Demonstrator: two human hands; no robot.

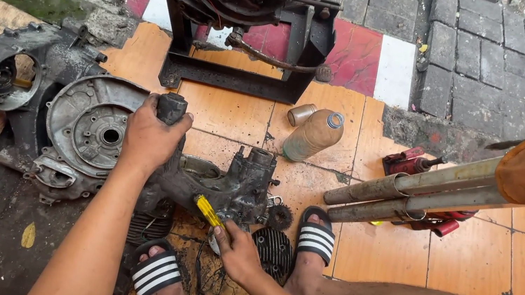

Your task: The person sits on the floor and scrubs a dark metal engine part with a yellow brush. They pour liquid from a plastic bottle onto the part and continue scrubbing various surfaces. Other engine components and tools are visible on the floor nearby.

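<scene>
The greasy engine block (220, 187) is parked on the orange tiled floor (240, 112) between the sandalled feet. It's steadied by the left hand (152, 136), fingers wrapped tight round its upright black stub (172, 108), so it can't rock. A yellow-handled screwdriver (209, 211) is gripped closed in the right hand (236, 253), tip at the casing.

You get soft, even daylight with only faint shadows under the engine case (220, 187), mild sheen on tiles right of it, sharp focus around it, and slight wide-angle bending toward the edges.
</scene>
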